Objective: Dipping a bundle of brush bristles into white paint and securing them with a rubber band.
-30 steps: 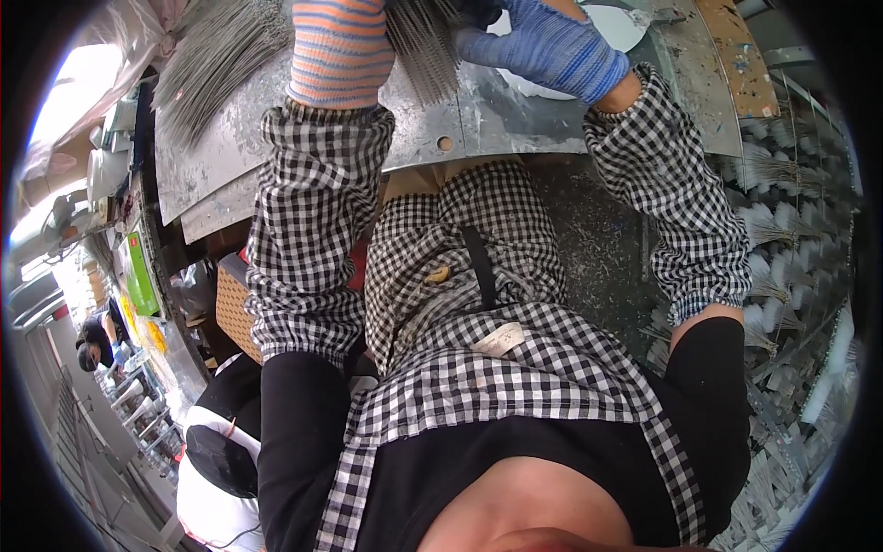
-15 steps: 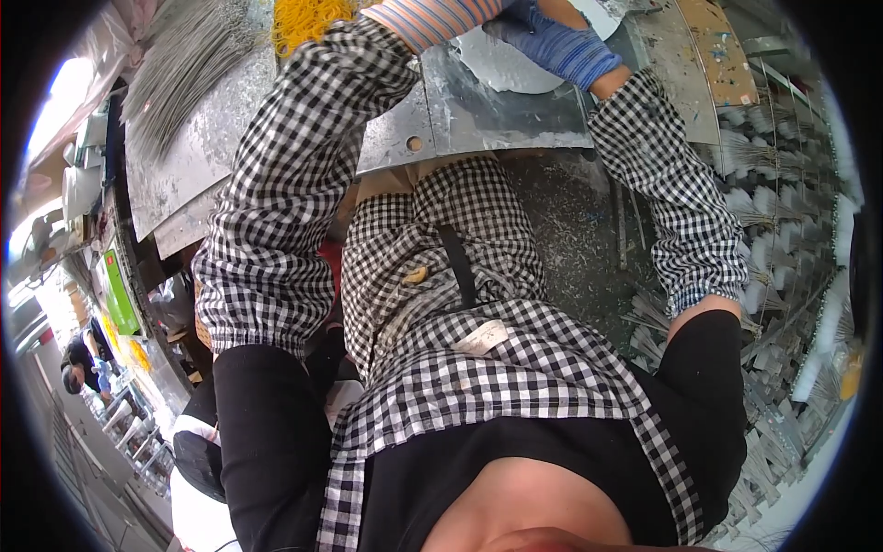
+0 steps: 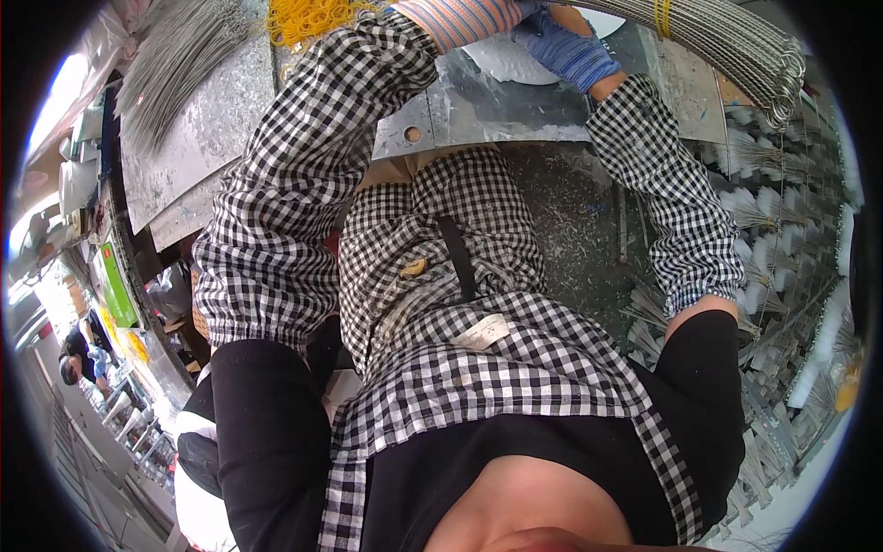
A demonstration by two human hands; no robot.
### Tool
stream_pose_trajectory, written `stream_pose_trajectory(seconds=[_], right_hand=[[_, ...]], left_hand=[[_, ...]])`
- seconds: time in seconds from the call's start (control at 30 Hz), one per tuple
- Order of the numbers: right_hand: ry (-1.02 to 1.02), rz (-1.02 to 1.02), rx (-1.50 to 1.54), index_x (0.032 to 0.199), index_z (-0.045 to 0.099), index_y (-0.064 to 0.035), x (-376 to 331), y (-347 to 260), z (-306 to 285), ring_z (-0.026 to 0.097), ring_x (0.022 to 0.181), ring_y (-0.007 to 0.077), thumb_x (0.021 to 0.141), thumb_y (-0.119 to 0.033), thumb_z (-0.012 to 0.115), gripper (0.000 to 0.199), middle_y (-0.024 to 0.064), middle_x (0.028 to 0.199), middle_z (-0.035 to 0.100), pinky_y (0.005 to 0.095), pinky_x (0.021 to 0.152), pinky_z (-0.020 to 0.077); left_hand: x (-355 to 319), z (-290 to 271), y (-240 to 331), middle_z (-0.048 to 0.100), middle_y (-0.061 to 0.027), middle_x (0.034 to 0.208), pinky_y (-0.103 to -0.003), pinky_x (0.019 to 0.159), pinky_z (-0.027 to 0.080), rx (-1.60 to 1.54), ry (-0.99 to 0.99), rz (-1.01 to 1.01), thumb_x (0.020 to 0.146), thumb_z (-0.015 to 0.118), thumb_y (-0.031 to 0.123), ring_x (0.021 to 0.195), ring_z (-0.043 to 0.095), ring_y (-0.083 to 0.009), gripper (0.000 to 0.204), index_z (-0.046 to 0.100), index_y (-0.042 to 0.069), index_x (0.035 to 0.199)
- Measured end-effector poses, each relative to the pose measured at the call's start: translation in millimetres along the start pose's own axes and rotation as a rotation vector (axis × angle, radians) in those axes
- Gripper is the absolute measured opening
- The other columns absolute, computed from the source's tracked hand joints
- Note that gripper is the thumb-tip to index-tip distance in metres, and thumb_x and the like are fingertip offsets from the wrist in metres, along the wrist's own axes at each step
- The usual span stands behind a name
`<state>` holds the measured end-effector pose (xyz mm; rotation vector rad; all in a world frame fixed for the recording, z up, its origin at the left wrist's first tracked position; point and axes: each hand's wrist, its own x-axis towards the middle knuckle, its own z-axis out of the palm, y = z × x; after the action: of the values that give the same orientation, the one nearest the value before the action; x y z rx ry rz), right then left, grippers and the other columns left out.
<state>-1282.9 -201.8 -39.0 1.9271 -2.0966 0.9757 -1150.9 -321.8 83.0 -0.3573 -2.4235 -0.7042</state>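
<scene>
My left hand [image 3: 460, 13], in an orange-and-pink striped glove, reaches to the picture's top edge, and its fingers are cut off there. It is next to a heap of yellow rubber bands [image 3: 308, 18]. My right hand [image 3: 563, 48], in a blue glove, lies against the near end of a long bundle of grey wires [image 3: 727, 41]. The bundle has hooked ends, is tied with yellow bands and slants to the right over the metal table [image 3: 497, 106]. The fingers of my right hand are partly hidden at the rim.
A second spread of loose grey wires [image 3: 175, 55] lies on the table's far left. White-tipped brush-like bundles [image 3: 773, 221] stand in rows at the right. My checked apron and sleeves fill the middle. Another person [image 3: 69, 363] is at the far left by green boxes [image 3: 115, 285].
Both hands have moved further up toward the top edge. The tied wire bundle has come into view at the upper right, and the yellow rubber bands show beside my left sleeve.
</scene>
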Motion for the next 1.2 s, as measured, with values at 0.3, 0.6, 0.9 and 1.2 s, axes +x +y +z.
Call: stream_pose_trajectory(seconds=[0.3, 0.6, 0.9, 1.2], right_hand=[[-0.011, 0.104, 0.089, 0.124, 0.059, -0.0030, -13, 4, 5, 0.056, 0.118, 0.0361, 0.089, -0.027, 0.063, 0.043, 0.0203, 0.126, 0.061, 0.0465, 0.102, 0.0441], [-0.012, 0.132, 0.066, 0.128, 0.057, -0.0021, -18, 5, 9, 0.053, 0.125, 0.0381, 0.090, -0.031, 0.061, 0.048, 0.0206, 0.133, 0.057, 0.0474, 0.108, 0.0392], [-0.118, 0.371, 0.075, 0.106, 0.070, -0.0012, 5, -30, -30, 0.070, 0.091, 0.0318, 0.090, -0.041, 0.066, 0.043, 0.0170, 0.096, 0.073, 0.0406, 0.080, 0.0532], [-0.217, 0.220, 0.005, 0.104, 0.072, -0.0068, 8, -29, -30, 0.068, 0.091, 0.0344, 0.093, -0.032, 0.061, 0.029, 0.0139, 0.097, 0.073, 0.0412, 0.083, 0.0521]], left_hand=[[3, 11, 0, 0.066, -0.0182, 0.106, -0.044, 0.090, 0.051, -0.018, -0.023, 0.022, 0.073, 0.072, 0.002, 0.102, 0.063, -0.0390, 0.053, 0.057, 0.007, 0.124], [2, 15, 1, 0.067, -0.0184, 0.106, -0.045, 0.090, 0.051, 0.014, -0.053, -0.004, 0.071, 0.073, 0.002, 0.102, 0.063, -0.0395, 0.056, 0.057, 0.008, 0.125], [18, -4, 10, 0.067, -0.0185, 0.106, -0.037, 0.085, 0.054, -0.216, 0.088, -0.144, 0.076, 0.063, -0.007, 0.101, 0.066, -0.0324, 0.056, 0.052, 0.006, 0.129], [6, -6, 6, 0.067, -0.0190, 0.103, -0.039, 0.086, 0.054, -0.086, 0.066, -0.147, 0.077, 0.064, -0.006, 0.100, 0.065, -0.0371, 0.051, 0.055, 0.007, 0.125]])
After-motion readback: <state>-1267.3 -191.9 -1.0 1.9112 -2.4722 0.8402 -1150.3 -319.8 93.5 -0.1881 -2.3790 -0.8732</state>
